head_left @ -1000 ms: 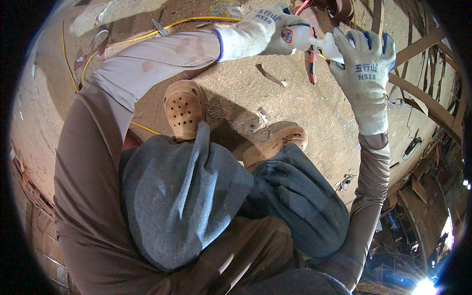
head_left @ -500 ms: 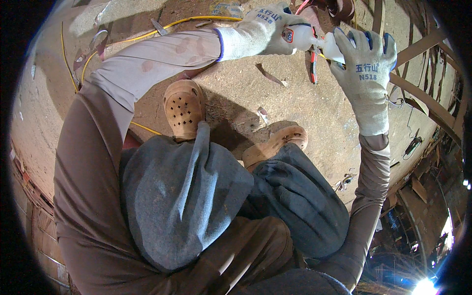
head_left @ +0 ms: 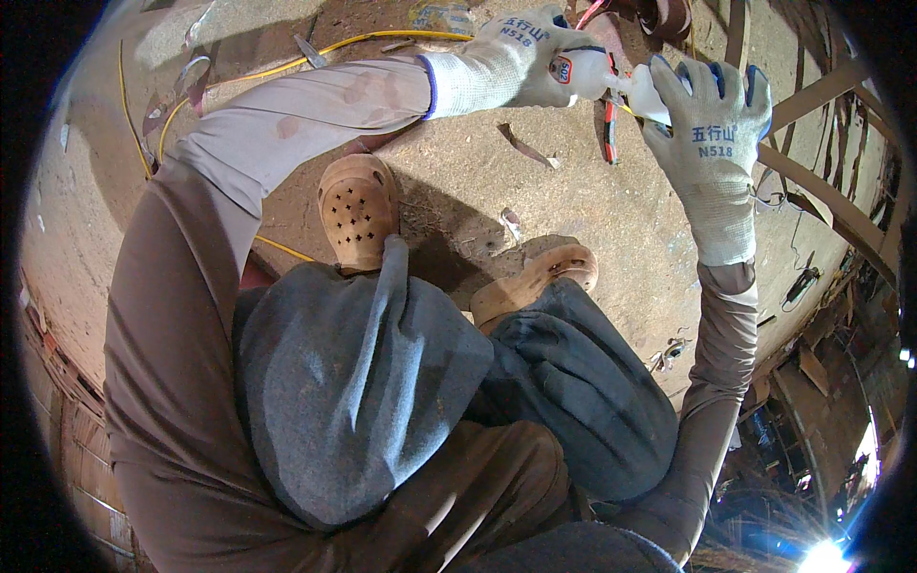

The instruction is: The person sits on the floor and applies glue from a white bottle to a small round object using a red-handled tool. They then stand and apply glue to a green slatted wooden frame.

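The white bottle [head_left: 585, 74], clasped in the gloved left hand [head_left: 523, 55], was above the floor [head_left: 621, 220]. The gloved right hand [head_left: 705, 124] gripped another white container [head_left: 646, 96], its narrow end just beside the bottle's neck. A yellow cable [head_left: 368, 38] lay farther left.

**Covered Bottle, Cropped Roll**

Your left hand [head_left: 540, 59] covers part of the white bottle [head_left: 587, 74], while your right hand [head_left: 705, 124] hides one end of another white item [head_left: 645, 94]. The upper edge crops the brown roll [head_left: 666, 19]. Your left sleeve [head_left: 306, 103] hides part of the yellow cable [head_left: 420, 34]; glare [head_left: 826, 558] obscures the lower right.
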The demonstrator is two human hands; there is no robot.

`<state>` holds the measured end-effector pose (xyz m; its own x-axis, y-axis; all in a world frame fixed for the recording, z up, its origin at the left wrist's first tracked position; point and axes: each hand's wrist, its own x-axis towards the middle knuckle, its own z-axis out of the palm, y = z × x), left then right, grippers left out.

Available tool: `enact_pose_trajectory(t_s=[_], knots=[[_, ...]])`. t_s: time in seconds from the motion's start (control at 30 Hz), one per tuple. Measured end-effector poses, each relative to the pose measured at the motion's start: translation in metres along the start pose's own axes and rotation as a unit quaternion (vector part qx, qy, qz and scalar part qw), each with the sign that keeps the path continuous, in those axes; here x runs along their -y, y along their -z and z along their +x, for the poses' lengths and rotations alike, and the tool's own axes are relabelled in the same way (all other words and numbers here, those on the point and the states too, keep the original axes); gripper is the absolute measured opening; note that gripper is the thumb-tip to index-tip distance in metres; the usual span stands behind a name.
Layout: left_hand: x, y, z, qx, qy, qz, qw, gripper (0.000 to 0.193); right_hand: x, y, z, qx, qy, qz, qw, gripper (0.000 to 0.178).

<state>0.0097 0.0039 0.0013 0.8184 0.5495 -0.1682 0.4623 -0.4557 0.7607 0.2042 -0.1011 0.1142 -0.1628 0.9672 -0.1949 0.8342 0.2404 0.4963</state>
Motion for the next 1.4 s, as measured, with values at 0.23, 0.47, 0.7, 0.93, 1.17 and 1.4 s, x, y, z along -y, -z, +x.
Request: enact_pose_trajectory(t_s=[0.23,0.47,0.7,0.93,1.17,1.4], knots=[[0.005,-0.005,0.001,-0.006,-0.015,-0.012,1.000,0.071,0.000,-0.001,0.000,0.008,0.001,-0.004,1.000,0.072],[0.007,-0.007,0.000,-0.012,-0.002,0.006,1.000,0.072,0.002,-0.005,0.000,-0.008,0.002,0.004,1.000,0.070],[0.012,-0.011,-0.001,-0.003,0.004,-0.018,1.000,0.073,0.003,-0.003,0.003,0.006,0.006,0.000,1.000,0.069],[0.013,-0.013,-0.001,-0.010,-0.001,0.018,1.000,0.071,0.003,-0.005,0.003,0.009,0.004,-0.009,1.000,0.070],[0.010,-0.008,0.001,-0.003,-0.010,0.006,1.000,0.071,0.002,-0.006,0.003,0.021,0.004,-0.016,1.000,0.071],[0.013,-0.009,-0.001,-0.023,-0.022,-0.041,0.999,0.067,0.004,-0.005,0.004,0.023,0.003,-0.015,1.000,0.069]])
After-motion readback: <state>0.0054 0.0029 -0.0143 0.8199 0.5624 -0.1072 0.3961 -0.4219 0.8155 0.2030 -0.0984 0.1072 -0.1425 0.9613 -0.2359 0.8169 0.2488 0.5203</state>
